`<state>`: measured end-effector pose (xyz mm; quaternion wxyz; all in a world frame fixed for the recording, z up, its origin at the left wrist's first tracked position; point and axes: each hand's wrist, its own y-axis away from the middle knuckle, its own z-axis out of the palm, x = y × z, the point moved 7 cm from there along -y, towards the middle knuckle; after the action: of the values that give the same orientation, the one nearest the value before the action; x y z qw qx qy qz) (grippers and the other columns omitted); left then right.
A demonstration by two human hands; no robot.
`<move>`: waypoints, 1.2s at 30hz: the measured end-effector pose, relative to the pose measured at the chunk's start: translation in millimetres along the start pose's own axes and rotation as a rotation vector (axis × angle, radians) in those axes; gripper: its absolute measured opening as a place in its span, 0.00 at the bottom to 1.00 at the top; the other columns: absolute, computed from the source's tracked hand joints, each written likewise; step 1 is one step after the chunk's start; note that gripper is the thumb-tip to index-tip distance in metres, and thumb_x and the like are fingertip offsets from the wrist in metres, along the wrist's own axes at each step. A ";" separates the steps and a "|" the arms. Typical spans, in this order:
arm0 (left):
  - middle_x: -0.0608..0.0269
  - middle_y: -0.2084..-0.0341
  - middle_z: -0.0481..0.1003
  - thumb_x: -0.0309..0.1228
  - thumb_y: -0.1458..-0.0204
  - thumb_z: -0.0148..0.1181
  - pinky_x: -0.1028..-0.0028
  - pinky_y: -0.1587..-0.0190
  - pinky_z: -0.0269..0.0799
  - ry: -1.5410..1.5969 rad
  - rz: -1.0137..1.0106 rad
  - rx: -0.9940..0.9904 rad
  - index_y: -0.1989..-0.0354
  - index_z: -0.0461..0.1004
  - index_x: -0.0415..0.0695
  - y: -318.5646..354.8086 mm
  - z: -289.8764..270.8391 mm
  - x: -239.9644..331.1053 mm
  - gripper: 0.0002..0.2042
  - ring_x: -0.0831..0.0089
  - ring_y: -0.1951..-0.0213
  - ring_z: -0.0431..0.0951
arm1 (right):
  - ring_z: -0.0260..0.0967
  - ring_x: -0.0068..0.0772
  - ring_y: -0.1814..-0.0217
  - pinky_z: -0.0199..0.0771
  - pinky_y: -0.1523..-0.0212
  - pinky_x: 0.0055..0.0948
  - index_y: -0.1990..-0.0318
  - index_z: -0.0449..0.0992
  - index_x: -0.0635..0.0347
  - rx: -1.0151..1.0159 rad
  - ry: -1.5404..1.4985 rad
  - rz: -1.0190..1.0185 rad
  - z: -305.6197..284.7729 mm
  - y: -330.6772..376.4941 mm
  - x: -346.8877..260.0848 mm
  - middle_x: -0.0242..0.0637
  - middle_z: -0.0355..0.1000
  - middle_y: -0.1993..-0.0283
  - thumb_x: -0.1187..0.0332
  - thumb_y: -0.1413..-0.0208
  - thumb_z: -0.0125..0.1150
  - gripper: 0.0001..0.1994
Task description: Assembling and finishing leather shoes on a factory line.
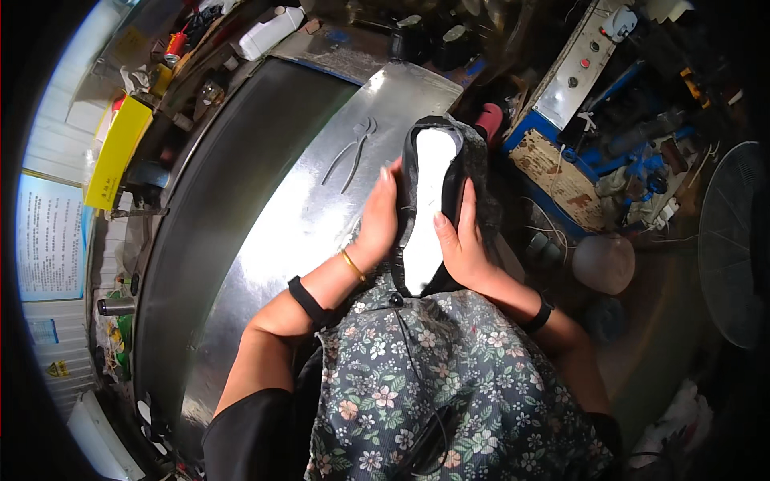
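An unfinished black shoe (455,188) stands before me with its underside facing up and its toe pointing away. Its white insole board (431,196) is exposed, framed by the folded black edge of the upper. My left hand (380,212) presses along the left side, its fingertips partly hidden behind the shoe. On the right side, my right hand (467,244) is wrapped round it, thumb resting at the edge of the white board. A pair of pincers (353,154) lies with its handles apart on the shiny metal tabletop (277,216), left of the shoe.
A dark conveyor belt (188,216) curves along the left. Beyond it are a yellow box (119,156) and a white jug (271,34). At the right stand a machine panel with buttons (576,68), a round pale object (603,263) and a fan guard (734,240).
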<state>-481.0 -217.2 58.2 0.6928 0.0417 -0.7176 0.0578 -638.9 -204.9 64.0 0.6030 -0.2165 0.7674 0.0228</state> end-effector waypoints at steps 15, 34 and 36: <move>0.64 0.45 0.69 0.38 0.38 0.55 0.75 0.39 0.59 0.201 -0.034 -0.329 0.36 0.64 0.41 -57.0 40.0 38.1 0.24 0.77 0.43 0.65 | 0.56 0.28 0.31 0.52 0.31 0.29 0.36 0.66 0.63 -0.164 -0.579 0.231 -31.4 -103.8 -3.5 0.40 0.65 0.36 0.61 0.30 0.45 0.21; 0.48 0.34 0.56 0.40 0.48 0.68 0.69 0.34 0.56 0.020 0.027 -0.567 0.26 0.34 0.45 -54.2 12.8 35.4 0.51 0.66 0.35 0.60 | 0.54 0.40 0.27 0.52 0.30 0.34 0.33 0.58 0.63 -0.229 -0.201 -0.076 -27.9 -96.5 -21.5 0.45 0.57 0.31 0.75 0.42 0.56 0.28; 0.54 0.33 0.56 0.48 0.49 0.68 0.68 0.34 0.56 0.132 -0.269 -0.714 0.25 0.36 0.48 -53.0 -1.5 21.2 0.52 0.68 0.35 0.61 | 0.53 0.41 0.27 0.52 0.29 0.34 0.33 0.58 0.63 -0.220 -0.167 -0.113 -25.2 -95.7 -33.3 0.46 0.58 0.31 0.75 0.45 0.60 0.31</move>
<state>-472.8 -269.0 80.7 0.7099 -0.1119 -0.6345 -0.2844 -621.6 -288.8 123.6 0.6378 -0.3215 0.6940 0.0905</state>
